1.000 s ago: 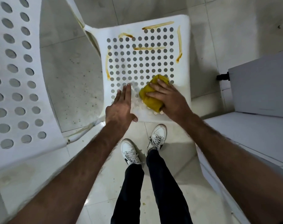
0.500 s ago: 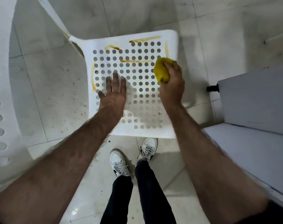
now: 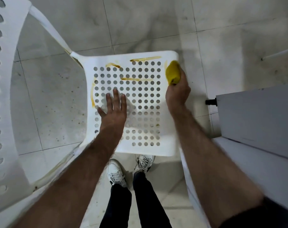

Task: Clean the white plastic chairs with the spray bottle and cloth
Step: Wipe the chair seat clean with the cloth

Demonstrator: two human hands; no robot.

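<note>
Overhead, the white plastic chair (image 3: 136, 112) fills the centre of the view, its perforated seat carrying several yellow-brown streaks (image 3: 145, 58) along the far edge, the left side and among the upper rows of holes; a second chair (image 3: 3, 96) stands at the left, and no spray bottle is in view. Risk, as judged from this position: the cloth (image 3: 172, 73) sits at the seat's far right corner, so a stroke running off the rim could miss the remaining streaks or merely smear them across the holes, and a hard push might shift the light chair if the bracing hand slips. The left hand (image 3: 114, 111) lies flat on the seat, fingers straight and spread, holding nothing. The right hand (image 3: 177, 91) has its grip curled tightly round the bunched yellow cloth, pressing it against the corner.
</note>
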